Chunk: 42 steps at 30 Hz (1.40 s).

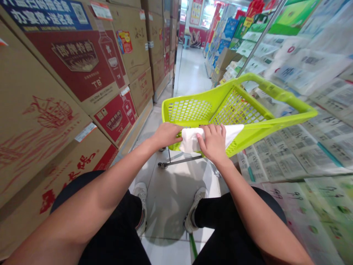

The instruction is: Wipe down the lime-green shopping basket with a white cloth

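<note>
A lime-green plastic shopping cart (190, 104) stands side-on in front of me in the aisle, its handle toward the right. My left hand (167, 134) grips the near top rim at the cart's left corner, the fingertips partly hidden. My right hand (214, 142) presses a white cloth (190, 140) onto the same rim, fingers bent over the top and thumb on the near side. The cloth drapes over the rim between both hands, and a flap of it spreads out right of my right hand.
Stacked cardboard cartons (82, 62) wall the left side. Packs of tissue paper (298, 147) line the right, close to the cart. A green strip (193, 246) lies on the tiled floor (168, 206) between my shoes. Farther off stands a blue stool (186, 41).
</note>
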Tool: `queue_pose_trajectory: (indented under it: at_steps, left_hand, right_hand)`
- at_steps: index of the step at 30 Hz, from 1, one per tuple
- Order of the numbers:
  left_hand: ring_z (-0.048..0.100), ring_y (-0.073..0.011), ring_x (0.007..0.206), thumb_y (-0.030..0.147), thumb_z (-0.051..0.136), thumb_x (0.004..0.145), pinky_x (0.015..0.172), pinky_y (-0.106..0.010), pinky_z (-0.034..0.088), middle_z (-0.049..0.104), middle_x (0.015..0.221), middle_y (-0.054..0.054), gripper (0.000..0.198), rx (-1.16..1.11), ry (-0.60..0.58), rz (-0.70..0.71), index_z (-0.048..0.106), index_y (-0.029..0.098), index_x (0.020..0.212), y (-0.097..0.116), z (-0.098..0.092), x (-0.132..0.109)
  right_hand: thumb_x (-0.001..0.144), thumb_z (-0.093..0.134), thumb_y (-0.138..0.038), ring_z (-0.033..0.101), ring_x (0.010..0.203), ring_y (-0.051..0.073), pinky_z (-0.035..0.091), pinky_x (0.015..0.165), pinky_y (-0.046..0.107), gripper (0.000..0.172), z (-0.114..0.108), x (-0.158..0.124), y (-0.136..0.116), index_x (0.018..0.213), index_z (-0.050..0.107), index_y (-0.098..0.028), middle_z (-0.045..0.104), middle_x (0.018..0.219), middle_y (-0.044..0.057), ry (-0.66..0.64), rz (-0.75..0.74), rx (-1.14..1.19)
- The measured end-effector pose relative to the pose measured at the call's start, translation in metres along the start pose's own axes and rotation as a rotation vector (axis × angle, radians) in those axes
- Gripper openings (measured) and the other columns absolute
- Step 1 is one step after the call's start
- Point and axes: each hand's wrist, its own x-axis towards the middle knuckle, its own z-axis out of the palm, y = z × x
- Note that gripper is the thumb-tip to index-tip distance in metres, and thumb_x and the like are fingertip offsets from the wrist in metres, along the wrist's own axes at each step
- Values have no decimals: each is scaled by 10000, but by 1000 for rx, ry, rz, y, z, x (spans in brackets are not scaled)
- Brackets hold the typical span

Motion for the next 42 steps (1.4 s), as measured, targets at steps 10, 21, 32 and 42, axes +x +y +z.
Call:
queue_pose_trajectory:
  at_steps: [10,21,32,42]
  left_hand:
    - [769,-341,1057,585,596,1034,782,-386,479,823,1128,-122,431,26,5,2,748,203,1162,-1,3,0]
    - [773,-325,1067,514,625,1024,777,-375,470,827,1154,-96,338,33,-14,-4,754,235,1165,-8,-2,-4]
    - [768,-325,1086,461,631,1016,829,-377,496,822,1165,-108,305,1,-14,4,758,224,1160,4,-2,0]
    - [773,-331,1085,616,554,1047,813,-374,499,821,1164,-136,472,62,-43,-21,738,210,1202,-6,-1,-2]
  right_hand:
    - [1090,366,-506,526,1132,349,292,1201,616,509,-4,4,68,1058,762,-187,670,1087,160,142,255,-116]
    - [1101,359,-567,543,1149,345,392,1113,525,552,-4,4,20,1268,720,-185,674,1160,156,-37,21,-31]
    - [1054,453,-612,451,1424,402,253,1266,623,657,7,-8,-13,1505,587,-154,610,1442,209,-2,26,33]
    - [1092,383,-536,546,1245,367,291,1234,624,521,-2,2,57,1212,738,-174,670,1232,192,129,250,-90]
